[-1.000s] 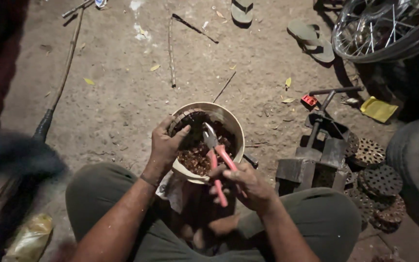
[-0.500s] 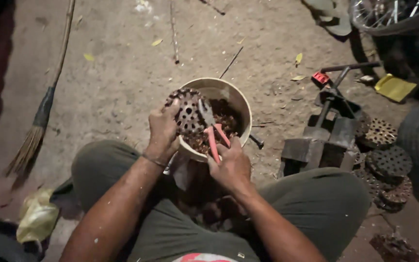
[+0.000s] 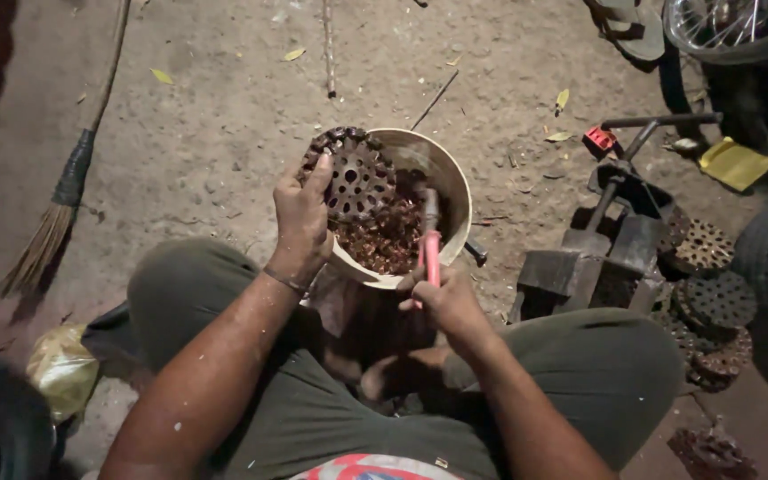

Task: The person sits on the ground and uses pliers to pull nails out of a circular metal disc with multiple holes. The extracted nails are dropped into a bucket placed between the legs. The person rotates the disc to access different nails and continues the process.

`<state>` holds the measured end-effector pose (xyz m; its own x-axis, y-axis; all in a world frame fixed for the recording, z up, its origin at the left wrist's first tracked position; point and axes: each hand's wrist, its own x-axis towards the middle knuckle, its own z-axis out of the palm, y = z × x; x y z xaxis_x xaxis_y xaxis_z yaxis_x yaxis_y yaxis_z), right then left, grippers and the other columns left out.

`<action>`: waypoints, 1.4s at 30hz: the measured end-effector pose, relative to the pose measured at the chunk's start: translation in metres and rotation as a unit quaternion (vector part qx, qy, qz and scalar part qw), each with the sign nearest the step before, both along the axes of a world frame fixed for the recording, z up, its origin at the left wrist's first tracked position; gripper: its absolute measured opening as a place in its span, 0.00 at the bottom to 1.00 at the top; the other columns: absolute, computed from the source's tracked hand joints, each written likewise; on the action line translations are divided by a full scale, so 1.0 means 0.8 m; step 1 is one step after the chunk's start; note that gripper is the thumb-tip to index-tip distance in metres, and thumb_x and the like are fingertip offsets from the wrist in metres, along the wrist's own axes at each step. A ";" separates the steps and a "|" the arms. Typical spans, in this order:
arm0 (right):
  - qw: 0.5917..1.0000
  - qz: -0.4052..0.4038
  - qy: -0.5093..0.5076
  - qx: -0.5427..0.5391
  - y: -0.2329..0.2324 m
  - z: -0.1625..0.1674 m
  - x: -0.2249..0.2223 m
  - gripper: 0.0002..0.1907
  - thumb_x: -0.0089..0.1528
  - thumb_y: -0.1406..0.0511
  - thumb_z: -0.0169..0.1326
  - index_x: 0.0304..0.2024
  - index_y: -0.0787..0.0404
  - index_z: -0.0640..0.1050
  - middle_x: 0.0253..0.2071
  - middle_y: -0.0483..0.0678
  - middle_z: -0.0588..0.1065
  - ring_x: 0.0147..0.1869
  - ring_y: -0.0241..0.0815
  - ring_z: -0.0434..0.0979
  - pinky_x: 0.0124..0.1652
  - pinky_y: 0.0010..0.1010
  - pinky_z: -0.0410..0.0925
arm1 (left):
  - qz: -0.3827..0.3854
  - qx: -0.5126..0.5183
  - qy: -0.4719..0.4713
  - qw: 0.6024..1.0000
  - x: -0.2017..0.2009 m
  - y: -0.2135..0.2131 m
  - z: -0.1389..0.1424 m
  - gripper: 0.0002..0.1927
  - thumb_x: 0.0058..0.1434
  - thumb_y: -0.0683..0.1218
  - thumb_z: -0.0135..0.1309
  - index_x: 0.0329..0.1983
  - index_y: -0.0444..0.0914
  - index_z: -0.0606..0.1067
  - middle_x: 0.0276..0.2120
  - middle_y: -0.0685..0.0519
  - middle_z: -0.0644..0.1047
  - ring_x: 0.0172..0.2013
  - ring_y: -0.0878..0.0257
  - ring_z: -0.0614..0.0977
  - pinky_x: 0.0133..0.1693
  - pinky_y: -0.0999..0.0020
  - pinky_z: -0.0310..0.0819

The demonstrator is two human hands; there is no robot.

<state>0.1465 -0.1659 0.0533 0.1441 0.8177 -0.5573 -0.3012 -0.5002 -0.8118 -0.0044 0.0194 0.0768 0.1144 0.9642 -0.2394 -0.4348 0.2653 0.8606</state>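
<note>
Sprocket now raised in left hand, pliers gripped in right hand, above dirt floor.

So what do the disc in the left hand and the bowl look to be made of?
Disc: likely metal, dull brown and rusty-looking, punched with round holes and toothed at the edge. Bowl: smooth, pale cream wall with a thin rim; plastic or enamelled metal, the look leaves it open.
</note>
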 end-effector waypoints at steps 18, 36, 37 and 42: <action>0.968 0.140 0.145 0.149 -0.014 0.049 0.028 0.36 0.54 0.63 0.52 0.65 0.70 0.72 0.55 0.53 0.75 0.56 0.43 0.77 0.54 0.31 0.74 | -0.035 0.045 0.006 0.998 0.005 -0.014 -0.012 0.12 0.69 0.40 0.56 0.53 0.30 0.76 0.43 0.50 0.82 0.39 0.64 0.83 0.43 0.68 0.81; 0.874 0.038 0.465 0.138 -0.008 0.053 0.033 0.22 0.67 0.63 0.53 0.59 0.72 0.68 0.53 0.68 0.74 0.55 0.64 0.80 0.51 0.61 0.76 | -0.075 0.033 -0.130 0.988 0.001 -0.010 0.007 0.12 0.70 0.38 0.53 0.56 0.33 0.74 0.45 0.50 0.81 0.43 0.62 0.84 0.48 0.65 0.82; 0.879 0.031 0.456 0.136 -0.008 0.048 0.033 0.21 0.68 0.63 0.53 0.58 0.72 0.69 0.52 0.67 0.75 0.53 0.63 0.80 0.49 0.60 0.76 | -0.076 0.028 -0.135 0.987 0.003 -0.011 0.008 0.12 0.71 0.38 0.53 0.56 0.33 0.74 0.46 0.49 0.81 0.43 0.62 0.84 0.47 0.64 0.82; 0.907 -0.001 0.402 0.125 -0.019 0.030 0.030 0.18 0.73 0.61 0.51 0.50 0.74 0.72 0.46 0.66 0.78 0.44 0.57 0.82 0.39 0.50 0.75 | -0.092 0.035 -0.118 0.988 0.002 -0.013 0.018 0.14 0.70 0.38 0.53 0.57 0.32 0.73 0.46 0.50 0.81 0.44 0.62 0.83 0.48 0.64 0.82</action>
